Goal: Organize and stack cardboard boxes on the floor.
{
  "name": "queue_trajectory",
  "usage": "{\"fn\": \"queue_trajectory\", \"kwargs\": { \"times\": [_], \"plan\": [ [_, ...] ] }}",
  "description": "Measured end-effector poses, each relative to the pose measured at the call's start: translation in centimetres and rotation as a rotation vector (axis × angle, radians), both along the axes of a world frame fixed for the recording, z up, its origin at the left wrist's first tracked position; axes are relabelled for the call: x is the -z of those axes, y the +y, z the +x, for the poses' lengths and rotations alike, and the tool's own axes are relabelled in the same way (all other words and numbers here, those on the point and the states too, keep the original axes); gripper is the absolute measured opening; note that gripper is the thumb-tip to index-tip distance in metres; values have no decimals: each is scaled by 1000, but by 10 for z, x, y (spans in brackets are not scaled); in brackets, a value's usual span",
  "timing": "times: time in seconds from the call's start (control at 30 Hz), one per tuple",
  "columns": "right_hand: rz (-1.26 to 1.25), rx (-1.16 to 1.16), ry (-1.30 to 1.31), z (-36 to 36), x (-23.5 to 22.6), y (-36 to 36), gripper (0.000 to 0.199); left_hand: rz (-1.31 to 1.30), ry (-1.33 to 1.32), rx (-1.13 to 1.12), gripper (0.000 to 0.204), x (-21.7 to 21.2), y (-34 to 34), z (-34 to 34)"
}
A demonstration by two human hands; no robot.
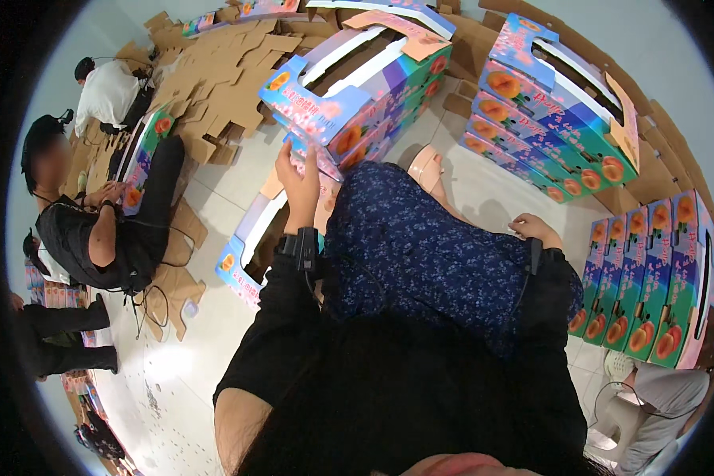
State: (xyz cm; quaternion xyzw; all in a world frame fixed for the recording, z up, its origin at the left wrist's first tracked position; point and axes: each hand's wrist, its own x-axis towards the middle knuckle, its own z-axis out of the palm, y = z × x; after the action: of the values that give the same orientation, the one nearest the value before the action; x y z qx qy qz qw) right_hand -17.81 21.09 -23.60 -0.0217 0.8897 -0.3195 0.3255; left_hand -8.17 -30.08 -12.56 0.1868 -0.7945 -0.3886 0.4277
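My left hand (299, 186) is raised beside a stack of printed fruit cartons, its fingers stretched and apart with nothing held. The top carton (319, 101) is pink and blue with peach pictures and a long opening in its upper face; the fingertips are close to its near corner, and I cannot tell if they touch. Below that hand, another carton (238, 274) with an open slot is partly hidden by my arm. My right hand (536, 230) hovers over the edge of my blue flowered skirt (428, 246), fingers curled together. Anything between them is too small to make out.
More cartons stand stacked at the far right (547, 135) and in a row at the right (642, 278). Flattened brown cardboard (222, 71) covers the floor at the far left. A seated person (95, 230) handles a carton at the left; another person's leg (666, 397) shows at lower right.
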Motion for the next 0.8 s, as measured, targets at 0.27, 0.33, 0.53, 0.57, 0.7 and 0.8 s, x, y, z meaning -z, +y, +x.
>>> {"fn": "queue_trajectory", "kwargs": {
  "times": [0.27,0.33,0.53,0.57,0.7,0.8],
  "plan": [
    [46,-25,45,3,-10,-1,45,-680,104,-207,53,-79,38,-47],
    [44,-47,56,3,-13,-3,47,-681,222,-75,49,-93,33,-67],
    [19,-87,68,3,-21,-10,50,-570,-124,186,46,-86,9,-139],
    [80,-89,87,2,-23,-10,50,-572,-123,191,46,-77,7,-145],
    [56,-72,62,6,-30,-9,52,-704,-405,13,44,-49,8,-164],
    [69,-139,114,7,-35,-11,52,-828,-343,13,40,-40,9,-162]
  ]
}}
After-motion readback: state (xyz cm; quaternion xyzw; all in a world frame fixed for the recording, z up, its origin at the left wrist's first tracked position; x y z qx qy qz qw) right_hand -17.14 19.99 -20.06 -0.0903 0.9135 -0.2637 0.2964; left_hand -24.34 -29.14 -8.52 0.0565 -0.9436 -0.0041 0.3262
